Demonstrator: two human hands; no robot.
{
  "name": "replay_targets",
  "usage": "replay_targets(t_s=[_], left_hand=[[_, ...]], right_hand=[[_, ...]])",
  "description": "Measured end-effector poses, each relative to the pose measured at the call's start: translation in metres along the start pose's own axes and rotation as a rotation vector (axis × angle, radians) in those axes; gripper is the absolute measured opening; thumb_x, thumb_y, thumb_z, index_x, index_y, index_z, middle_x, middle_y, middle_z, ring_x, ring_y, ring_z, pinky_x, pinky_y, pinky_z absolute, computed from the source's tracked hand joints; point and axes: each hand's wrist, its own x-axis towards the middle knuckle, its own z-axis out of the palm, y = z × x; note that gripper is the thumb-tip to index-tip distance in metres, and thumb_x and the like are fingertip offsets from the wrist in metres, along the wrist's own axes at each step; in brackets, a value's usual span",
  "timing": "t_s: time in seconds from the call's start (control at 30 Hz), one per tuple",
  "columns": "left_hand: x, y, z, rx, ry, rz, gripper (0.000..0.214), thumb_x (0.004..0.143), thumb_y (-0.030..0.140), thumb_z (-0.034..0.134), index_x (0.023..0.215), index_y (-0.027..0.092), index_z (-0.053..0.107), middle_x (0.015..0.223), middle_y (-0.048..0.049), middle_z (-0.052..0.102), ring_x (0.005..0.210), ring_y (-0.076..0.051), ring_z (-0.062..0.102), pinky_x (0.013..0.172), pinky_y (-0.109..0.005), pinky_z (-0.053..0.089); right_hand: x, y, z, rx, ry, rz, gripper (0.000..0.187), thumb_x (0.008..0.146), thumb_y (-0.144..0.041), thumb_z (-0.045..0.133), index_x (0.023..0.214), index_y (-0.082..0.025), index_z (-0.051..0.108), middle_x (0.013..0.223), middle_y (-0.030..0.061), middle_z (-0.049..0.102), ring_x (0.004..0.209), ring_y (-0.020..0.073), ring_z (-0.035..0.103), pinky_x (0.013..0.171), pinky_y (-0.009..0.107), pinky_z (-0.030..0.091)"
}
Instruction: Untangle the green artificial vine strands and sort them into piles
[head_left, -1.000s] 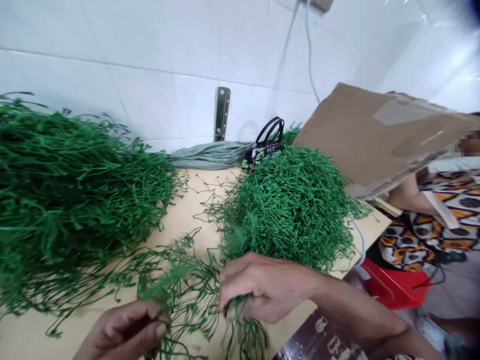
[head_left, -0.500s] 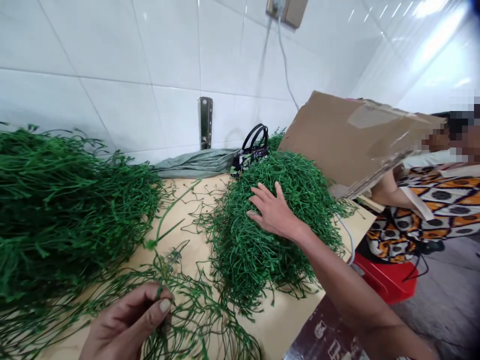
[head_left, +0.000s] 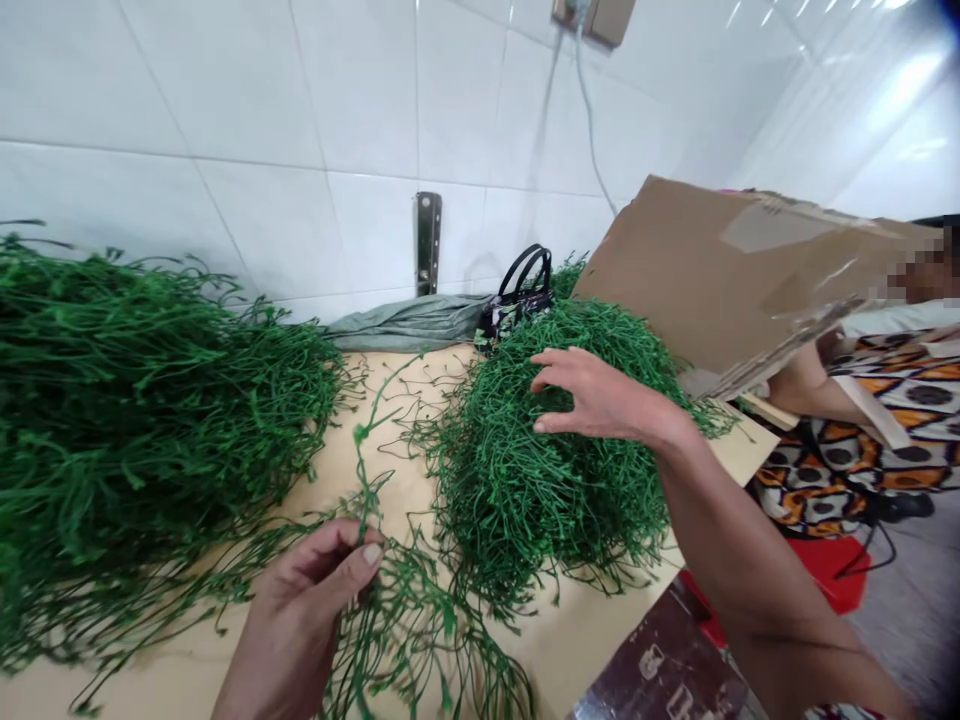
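Note:
My left hand (head_left: 315, 590) is closed in a pinch on a bunch of thin green plastic stems (head_left: 390, 600) that trail over the tan table (head_left: 592, 630); one stem rises from my fingers towards the wall. My right hand (head_left: 592, 395) hovers over the top of a rounded heap of tangled green stems (head_left: 540, 470) in the middle of the table, fingers spread and curled, touching its strands and holding nothing that I can see.
A big pile of the same green stems (head_left: 127, 400) fills the left side. A folded grey cloth (head_left: 409, 322) and a small black handbag (head_left: 521, 295) lie by the tiled wall. A cardboard sheet (head_left: 720, 270) leans at right; another person sits behind it, above a red stool (head_left: 844, 580).
My right hand has left the bunch near my left hand, reached up onto the middle heap, and now curls its fingers there. My left hand has lifted slightly with its stems.

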Motion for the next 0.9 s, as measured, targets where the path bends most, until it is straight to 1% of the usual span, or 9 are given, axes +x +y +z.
replay_targets(t_s=[0.13,0.27,0.47,0.53,0.6,0.67,0.73,0.8,0.9], left_hand=[[-0.001,0.001,0.008,-0.057,-0.062,0.078,0.016,0.052,0.018,0.074,0.055,0.012,0.059,0.058,0.0018,0.058,0.048,-0.005,0.045,0.045,-0.016,0.037],[0.001,-0.004,0.005,-0.132,-0.066,0.078,0.017,0.052,0.018,0.073,0.058,0.012,0.058,0.059,0.0019,0.057,0.043,-0.004,0.042,0.040,-0.017,0.035],[0.001,-0.007,-0.006,-0.186,-0.058,0.061,0.019,0.052,0.018,0.075,0.057,0.012,0.057,0.061,0.0023,0.056,0.043,-0.004,0.043,0.039,-0.018,0.037],[0.001,-0.008,-0.007,-0.187,-0.059,0.069,0.018,0.053,0.018,0.074,0.058,0.012,0.057,0.061,0.0022,0.055,0.043,-0.004,0.043,0.040,-0.018,0.037],[0.001,-0.009,-0.007,-0.171,-0.054,0.090,0.017,0.055,0.018,0.073,0.060,0.012,0.058,0.058,0.0024,0.054,0.044,-0.005,0.043,0.041,-0.018,0.036],[0.000,-0.010,-0.006,-0.137,-0.056,0.116,0.015,0.057,0.018,0.072,0.060,0.012,0.059,0.056,0.0027,0.052,0.045,-0.005,0.043,0.044,-0.018,0.036],[-0.002,-0.011,-0.003,-0.093,-0.072,0.147,0.013,0.061,0.019,0.070,0.062,0.012,0.059,0.055,0.0030,0.051,0.048,-0.006,0.043,0.047,-0.019,0.036],[-0.005,-0.013,-0.002,-0.056,-0.099,0.182,0.011,0.065,0.020,0.068,0.063,0.013,0.060,0.056,0.0031,0.051,0.051,-0.007,0.043,0.050,-0.019,0.036],[-0.009,-0.017,-0.004,-0.048,-0.137,0.211,0.011,0.067,0.021,0.066,0.063,0.014,0.059,0.056,0.0033,0.051,0.053,-0.007,0.043,0.054,-0.020,0.035]], right_hand=[[-0.001,0.013,-0.001,-0.054,0.058,-0.101,0.048,0.068,-0.055,0.062,0.097,-0.016,0.062,0.123,0.0134,0.051,0.113,0.0277,0.048,0.090,0.040,0.041],[0.004,0.022,0.017,-0.150,0.128,-0.185,0.053,0.069,-0.066,0.052,0.090,-0.017,0.062,0.107,0.0118,0.059,0.098,0.0261,0.055,0.080,0.038,0.043],[-0.004,0.022,0.031,-0.123,0.229,-0.165,0.049,0.076,-0.066,0.043,0.086,-0.022,0.061,0.096,0.0102,0.063,0.088,0.0261,0.058,0.074,0.038,0.044],[-0.012,0.007,0.025,-0.116,0.333,-0.084,0.039,0.081,-0.057,0.042,0.084,-0.023,0.061,0.095,0.0092,0.064,0.089,0.0252,0.059,0.075,0.037,0.045],[-0.019,-0.022,0.016,-0.068,0.494,0.017,0.028,0.085,-0.044,0.045,0.084,-0.022,0.062,0.093,0.0085,0.066,0.091,0.0234,0.059,0.078,0.035,0.046],[-0.022,-0.061,0.010,0.131,0.560,-0.015,0.019,0.083,-0.036,0.052,0.089,-0.022,0.062,0.091,0.0061,0.066,0.084,0.0182,0.061,0.076,0.030,0.047],[-0.019,-0.103,0.013,0.423,0.428,-0.141,0.016,0.084,-0.033,0.052,0.092,-0.023,0.062,0.089,0.0036,0.066,0.080,0.0153,0.061,0.072,0.027,0.048],[-0.010,-0.137,0.024,0.570,0.207,-0.230,0.023,0.081,-0.034,0.055,0.101,-0.022,0.060,0.099,0.0057,0.065,0.089,0.0183,0.060,0.075,0.030,0.047],[0.002,-0.161,0.048,0.703,0.012,-0.244,0.014,0.082,-0.025,0.052,0.091,-0.019,0.061,0.085,0.0039,0.064,0.079,0.0160,0.058,0.068,0.027,0.044]])
